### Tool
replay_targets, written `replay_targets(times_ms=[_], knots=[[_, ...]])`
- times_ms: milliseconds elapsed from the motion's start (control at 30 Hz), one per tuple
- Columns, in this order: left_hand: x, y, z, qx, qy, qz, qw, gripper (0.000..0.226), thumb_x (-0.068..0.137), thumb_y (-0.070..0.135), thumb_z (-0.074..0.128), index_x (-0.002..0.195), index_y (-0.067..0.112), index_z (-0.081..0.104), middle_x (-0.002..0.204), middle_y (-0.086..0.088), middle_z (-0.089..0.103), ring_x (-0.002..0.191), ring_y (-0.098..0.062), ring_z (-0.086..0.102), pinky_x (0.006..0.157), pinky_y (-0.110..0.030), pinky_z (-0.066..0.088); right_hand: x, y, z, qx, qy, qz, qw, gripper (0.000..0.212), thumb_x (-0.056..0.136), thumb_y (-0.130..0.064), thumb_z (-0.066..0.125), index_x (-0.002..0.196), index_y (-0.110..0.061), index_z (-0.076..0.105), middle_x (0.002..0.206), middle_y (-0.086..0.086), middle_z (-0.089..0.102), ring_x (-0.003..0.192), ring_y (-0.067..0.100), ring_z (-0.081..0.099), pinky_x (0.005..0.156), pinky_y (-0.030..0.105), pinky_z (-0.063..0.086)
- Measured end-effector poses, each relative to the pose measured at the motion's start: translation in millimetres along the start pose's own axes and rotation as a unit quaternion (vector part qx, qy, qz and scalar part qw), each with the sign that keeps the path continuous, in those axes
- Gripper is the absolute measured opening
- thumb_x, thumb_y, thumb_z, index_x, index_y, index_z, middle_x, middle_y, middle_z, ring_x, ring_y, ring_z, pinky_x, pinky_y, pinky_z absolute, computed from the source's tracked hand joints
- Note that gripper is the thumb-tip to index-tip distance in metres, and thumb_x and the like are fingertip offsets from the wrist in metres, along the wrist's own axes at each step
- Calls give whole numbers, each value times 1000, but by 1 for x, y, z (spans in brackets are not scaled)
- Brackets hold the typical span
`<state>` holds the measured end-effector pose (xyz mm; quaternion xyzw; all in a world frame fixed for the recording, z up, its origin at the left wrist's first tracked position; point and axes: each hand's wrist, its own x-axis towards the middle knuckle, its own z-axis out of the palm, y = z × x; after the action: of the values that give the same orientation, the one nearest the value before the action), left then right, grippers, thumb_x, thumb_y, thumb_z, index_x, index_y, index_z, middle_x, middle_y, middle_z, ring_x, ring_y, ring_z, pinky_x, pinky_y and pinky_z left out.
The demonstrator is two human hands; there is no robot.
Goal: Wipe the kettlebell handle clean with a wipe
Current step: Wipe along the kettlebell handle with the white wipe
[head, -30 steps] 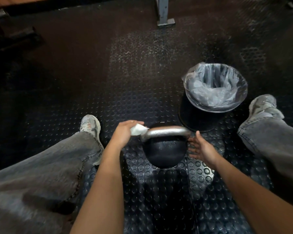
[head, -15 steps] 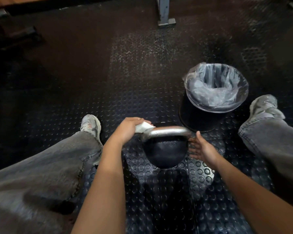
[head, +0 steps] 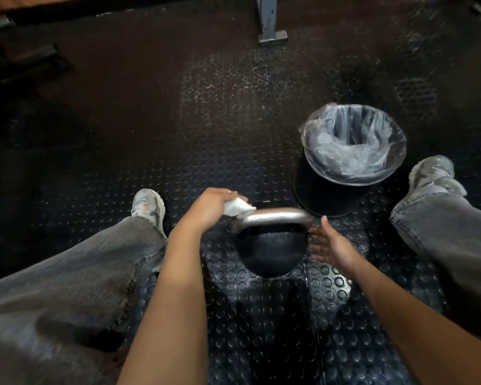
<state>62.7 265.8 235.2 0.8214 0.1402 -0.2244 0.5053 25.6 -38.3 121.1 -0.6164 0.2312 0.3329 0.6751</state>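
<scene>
Kettlebell (head: 270,251): one, one wipe (head: 235,206) in left hand (head: 210,208).

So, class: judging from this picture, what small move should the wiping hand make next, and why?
Probably slide the wipe rightward along the handle. The left hand presses it at the handle's left end, leaving the rest uncovered, while the open right hand steadies the kettlebell.
</scene>
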Motion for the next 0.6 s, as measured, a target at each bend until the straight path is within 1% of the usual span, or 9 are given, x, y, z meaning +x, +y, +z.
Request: replay_targets(times_ms=[100,167,233,267,300,367,467,533,600], knots=[[3,-21,0,72,11,-54,996,32,103,33,49,104,18,77,105,-1,74,102,-23,65,90,-37,42,1,2,-1,-8,1,0,1000,74,95,-70,31,142,-16,51,150,13,48,129,32,53,108,51,44],[9,-21,5,124,-17,-72,989,33,105,29,46,113,15,74,122,-4,69,114,-23,62,102,-37,43,1,3,-2,-10,-1,1,1000,75,95,-71,30,143,-16,50,150,12,48,128,31,53,108,50,44],[14,-4,11,157,-47,-54,985,34,106,23,42,125,18,70,135,0,62,124,-21,56,109,-36,39,2,2,-1,-11,0,0,1000,75,95,-70,30,142,-16,50,149,12,48,128,31,54,108,51,44],[16,7,12,157,-64,-48,984,33,105,25,44,124,21,71,133,4,62,122,-19,56,107,-35,39,2,2,-1,-10,1,1,1000,74,96,-70,30,142,-15,51,149,13,48,128,32,53,109,52,43],[16,18,13,143,-78,-41,986,31,103,29,48,118,26,75,127,9,64,116,-17,57,102,-34,40,2,1,0,-8,1,3,1000,74,96,-69,30,142,-14,50,149,14,48,130,33,52,110,53,42],[16,31,14,115,-88,-34,989,27,98,40,54,104,34,79,118,9,69,107,-16,60,98,-35,42,2,1,0,-6,2,5,1000,75,96,-69,30,142,-13,50,150,15,47,132,35,51,111,53,41],[2,27,5,76,-56,-21,995,27,99,39,54,103,31,79,113,9,73,106,-14,62,97,-32,41,2,2,-2,-9,1,3,1000,77,94,-71,32,143,-14,50,152,15,46,133,35,50,110,53,42],[-4,10,1,54,-24,-16,998,29,101,38,52,101,28,79,105,8,74,100,-12,64,87,-29,41,2,4,-4,-11,0,1,1000,79,92,-73,33,142,-15,51,151,13,47,132,34,51,110,53,43],[-9,1,2,89,4,-30,996,32,103,35,48,105,20,77,105,0,72,98,-17,63,81,-30,42,1,5,-5,-15,-3,-2,1000,80,90,-75,33,141,-17,52,150,12,49,130,33,53,109,52,44]])
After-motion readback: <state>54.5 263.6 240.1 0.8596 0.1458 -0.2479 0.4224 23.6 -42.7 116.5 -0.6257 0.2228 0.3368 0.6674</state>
